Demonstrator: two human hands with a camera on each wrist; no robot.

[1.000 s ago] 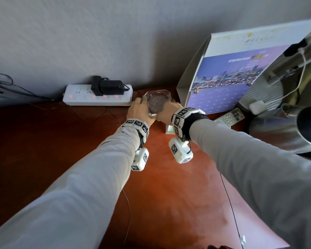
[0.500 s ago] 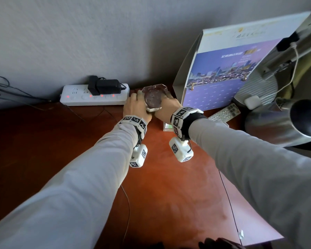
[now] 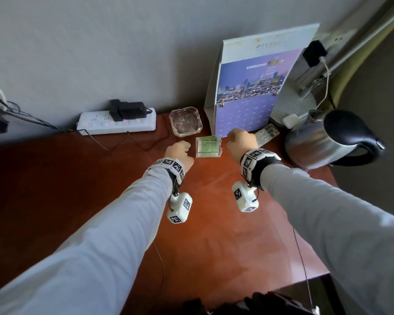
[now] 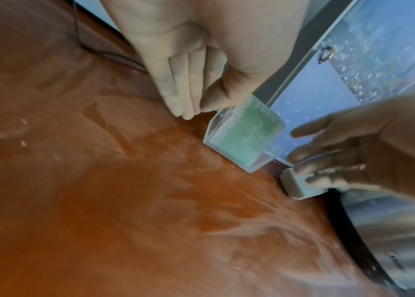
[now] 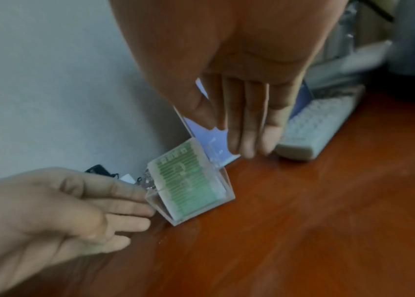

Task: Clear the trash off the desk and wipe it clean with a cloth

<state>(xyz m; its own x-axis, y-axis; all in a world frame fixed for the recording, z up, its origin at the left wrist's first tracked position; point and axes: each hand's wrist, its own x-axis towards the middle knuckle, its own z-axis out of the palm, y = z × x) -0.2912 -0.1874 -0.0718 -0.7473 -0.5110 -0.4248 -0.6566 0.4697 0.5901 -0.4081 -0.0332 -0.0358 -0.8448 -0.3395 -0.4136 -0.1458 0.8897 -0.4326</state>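
Observation:
A clear glass ashtray (image 3: 185,123) stands on the red-brown desk (image 3: 214,223) near the wall, with no hand on it. In front of it sits a small clear box of green cards (image 3: 208,147) (image 4: 244,140) (image 5: 191,180). My left hand (image 3: 182,147) (image 4: 191,112) (image 5: 125,211) is at the box's left side, fingers straight, tips at its edge. My right hand (image 3: 241,140) (image 5: 246,140) (image 4: 328,160) is just right of the box, fingers straight and pointing down, tips by the end of a white remote (image 3: 266,135) (image 5: 315,130). Neither hand holds anything.
A standing calendar (image 3: 253,92) leans behind the box. A steel kettle (image 3: 328,139) with a black handle is at the right, a white power strip (image 3: 116,123) with a black adapter at the left along the wall. Thin cables cross the desk.
Both hands have let go of the ashtray, which now stands by the wall. They have drawn back toward me, to either side of the clear box.

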